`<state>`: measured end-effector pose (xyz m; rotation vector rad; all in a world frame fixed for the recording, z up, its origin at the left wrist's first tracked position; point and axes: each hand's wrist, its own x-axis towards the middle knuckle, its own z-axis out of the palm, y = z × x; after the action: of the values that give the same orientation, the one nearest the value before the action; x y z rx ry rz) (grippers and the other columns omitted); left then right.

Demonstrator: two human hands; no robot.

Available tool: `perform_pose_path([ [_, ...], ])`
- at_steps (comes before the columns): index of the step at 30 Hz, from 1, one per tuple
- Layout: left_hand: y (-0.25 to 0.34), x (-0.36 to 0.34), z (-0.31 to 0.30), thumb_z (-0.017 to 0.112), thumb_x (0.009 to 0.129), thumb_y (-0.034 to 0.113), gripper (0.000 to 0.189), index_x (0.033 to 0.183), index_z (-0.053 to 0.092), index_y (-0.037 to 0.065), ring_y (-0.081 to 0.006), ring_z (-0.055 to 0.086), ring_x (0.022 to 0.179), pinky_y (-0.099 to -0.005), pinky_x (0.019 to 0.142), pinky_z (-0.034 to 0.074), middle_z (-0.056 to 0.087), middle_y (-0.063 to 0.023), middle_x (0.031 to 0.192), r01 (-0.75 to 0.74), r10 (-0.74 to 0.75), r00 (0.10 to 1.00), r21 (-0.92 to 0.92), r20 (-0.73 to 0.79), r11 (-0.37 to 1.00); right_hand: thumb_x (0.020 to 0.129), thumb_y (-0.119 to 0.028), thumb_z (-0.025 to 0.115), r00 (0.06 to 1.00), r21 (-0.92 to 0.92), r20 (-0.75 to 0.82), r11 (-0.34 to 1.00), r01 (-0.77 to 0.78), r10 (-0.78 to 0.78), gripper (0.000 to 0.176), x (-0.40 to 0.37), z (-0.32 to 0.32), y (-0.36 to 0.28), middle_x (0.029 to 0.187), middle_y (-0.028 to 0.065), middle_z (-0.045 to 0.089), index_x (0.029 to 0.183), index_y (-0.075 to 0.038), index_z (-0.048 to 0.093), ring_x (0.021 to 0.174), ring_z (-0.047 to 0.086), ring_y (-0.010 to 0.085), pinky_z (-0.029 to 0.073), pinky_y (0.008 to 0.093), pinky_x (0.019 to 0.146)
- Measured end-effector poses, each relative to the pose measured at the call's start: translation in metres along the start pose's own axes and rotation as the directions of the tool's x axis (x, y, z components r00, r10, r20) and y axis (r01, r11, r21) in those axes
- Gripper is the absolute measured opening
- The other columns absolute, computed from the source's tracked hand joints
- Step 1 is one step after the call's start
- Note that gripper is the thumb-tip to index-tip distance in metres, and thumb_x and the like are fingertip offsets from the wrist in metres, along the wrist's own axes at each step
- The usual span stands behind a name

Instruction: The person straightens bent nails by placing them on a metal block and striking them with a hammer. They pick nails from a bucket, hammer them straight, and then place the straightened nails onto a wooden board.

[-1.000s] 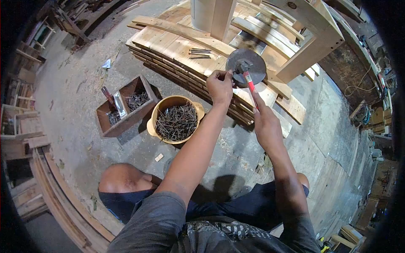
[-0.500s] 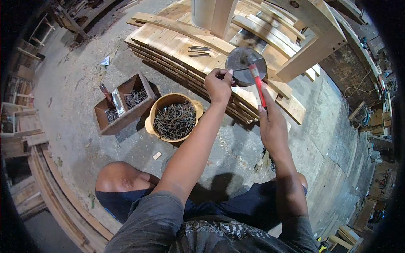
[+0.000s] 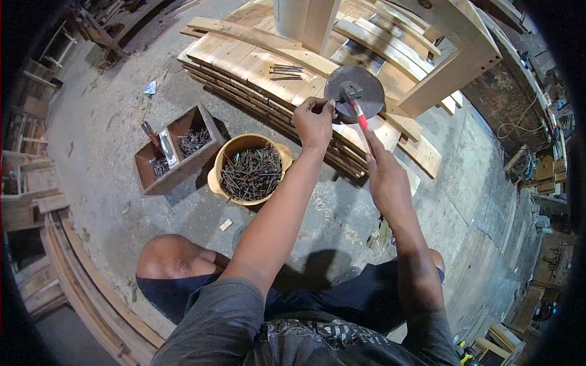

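Observation:
My left hand (image 3: 314,126) pinches a nail (image 3: 339,104) between thumb and fingertips at the near-left edge of a round metal block (image 3: 371,85). Most of the nail is hidden by the fingers and the hammer head. In my right hand (image 3: 389,178) is a hammer (image 3: 359,117) with a red handle, its head down over the block beside my left fingertips. The block rests on stacked wooden planks (image 3: 238,52). A few loose nails (image 3: 285,72) lie in a row on the planks, left of the block.
A yellow two-handled pot (image 3: 215,183) full of nails stands on the floor. Left of it, a divided wooden box (image 3: 198,160) holds more nails and a dark-handled tool. A white cylinder (image 3: 292,21) and wooden posts (image 3: 448,79) rise behind the block.
The hammer head, blurred and raised half a second ago, has come down onto the block beside the left fingertips. My right hand has moved slightly left. The left hand keeps its pinch.

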<state>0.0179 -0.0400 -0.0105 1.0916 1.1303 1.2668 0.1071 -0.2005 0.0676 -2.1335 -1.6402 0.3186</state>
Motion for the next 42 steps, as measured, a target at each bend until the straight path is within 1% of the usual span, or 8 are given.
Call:
perform_pose_path([
  [9, -0.004, 0.000, 0.001, 0.070, 0.083, 0.003, 0.011, 0.083, 0.065, -0.006, -0.0115, 0.061, 0.059, -0.0240, 0.057, 0.049, 0.065, -0.0075, 0.071, -0.007, 0.006, 1.000, -0.058, -0.014, 0.998, 0.094, -0.009, 0.054, 0.876, 0.102, -0.424, 0.950, 0.296, -0.228, 0.057, -0.005, -0.006, -0.010, 0.090, 0.0206, 0.060, 0.146, -0.022, 0.033, 0.079, 0.061, 0.0376, 0.049, 0.0434, 0.071],
  [15, 0.006, 0.004, -0.001, 0.069, 0.083, 0.003, 0.012, 0.083, 0.063, -0.007, -0.0126, 0.062, 0.058, -0.0250, 0.056, 0.050, 0.066, -0.0089, 0.069, -0.008, 0.008, 1.000, -0.004, 0.016, 1.000, 0.096, -0.014, 0.050, 0.999, 0.042, -0.038, 0.999, 0.004, -0.002, 0.051, 0.002, 0.001, 0.010, 0.095, 0.0220, 0.061, 0.144, -0.022, 0.035, 0.082, 0.062, 0.0397, 0.048, 0.0496, 0.073],
  [23, 0.008, 0.011, -0.005, 0.070, 0.080, 0.006, 0.017, 0.074, 0.062, -0.007, -0.0152, 0.061, 0.055, -0.0258, 0.054, 0.051, 0.065, -0.0113, 0.067, 0.186, -0.177, 0.981, -0.115, 0.080, 0.976, 0.096, -0.011, 0.052, 0.777, 0.098, -0.572, 0.918, 0.384, -0.264, 0.054, 0.006, 0.005, 0.009, 0.117, 0.0215, 0.060, 0.145, -0.019, 0.033, 0.096, 0.062, 0.0388, 0.050, 0.0427, 0.078],
  [25, 0.009, 0.012, -0.006, 0.070, 0.081, 0.007, 0.016, 0.075, 0.063, -0.007, -0.0152, 0.061, 0.055, -0.0262, 0.055, 0.050, 0.065, -0.0109, 0.067, 0.189, -0.185, 0.978, -0.036, 0.092, 0.981, 0.096, -0.013, 0.051, 0.809, 0.080, -0.531, 0.936, 0.343, -0.251, 0.054, 0.008, 0.005, 0.013, 0.111, 0.0220, 0.061, 0.146, -0.021, 0.031, 0.093, 0.062, 0.0395, 0.050, 0.0453, 0.077],
  [27, 0.005, 0.014, -0.006, 0.070, 0.082, 0.007, 0.016, 0.077, 0.063, -0.006, -0.0150, 0.061, 0.055, -0.0257, 0.055, 0.050, 0.066, -0.0106, 0.068, 0.145, -0.147, 0.986, 0.028, 0.077, 0.989, 0.096, -0.016, 0.049, 1.000, 0.019, 0.013, 1.000, -0.024, 0.023, 0.054, 0.011, 0.004, 0.019, 0.104, 0.0225, 0.062, 0.146, -0.023, 0.031, 0.090, 0.062, 0.0402, 0.049, 0.0486, 0.077],
  [32, 0.002, 0.020, -0.018, 0.069, 0.084, 0.006, 0.013, 0.080, 0.065, -0.005, -0.0139, 0.061, 0.057, -0.0248, 0.054, 0.048, 0.066, -0.0094, 0.069, 0.187, -0.175, 0.980, -0.132, 0.092, 0.973, 0.097, -0.017, 0.047, 0.994, 0.144, -0.103, 0.990, -0.009, 0.024, 0.052, 0.008, 0.023, 0.038, 0.098, 0.0232, 0.062, 0.146, -0.024, 0.032, 0.088, 0.061, 0.0420, 0.047, 0.0501, 0.078],
  [37, 0.003, 0.076, -0.060, 0.073, 0.079, 0.012, 0.017, 0.074, 0.068, -0.003, -0.0133, 0.058, 0.053, -0.0287, 0.053, 0.046, 0.065, -0.0094, 0.063, -0.139, 0.173, 0.977, 0.250, -0.124, 0.958, 0.098, -0.018, 0.047, 0.987, 0.205, -0.162, 0.978, 0.025, 0.008, 0.050, 0.008, 0.030, 0.047, 0.105, 0.0247, 0.061, 0.145, -0.023, 0.033, 0.093, 0.060, 0.0437, 0.047, 0.0495, 0.080],
  [42, 0.031, 0.139, -0.084, 0.072, 0.079, 0.028, 0.034, 0.097, 0.070, -0.001, -0.0384, 0.065, 0.090, -0.0440, 0.082, 0.050, 0.067, -0.0254, 0.093, -0.296, 0.242, 0.945, 0.886, 0.219, 0.356, 0.097, -0.018, 0.047, 0.978, 0.186, -0.209, 0.981, 0.055, -0.015, 0.050, 0.010, 0.037, 0.056, 0.107, 0.0268, 0.061, 0.145, -0.022, 0.033, 0.098, 0.058, 0.0449, 0.046, 0.0488, 0.084],
])
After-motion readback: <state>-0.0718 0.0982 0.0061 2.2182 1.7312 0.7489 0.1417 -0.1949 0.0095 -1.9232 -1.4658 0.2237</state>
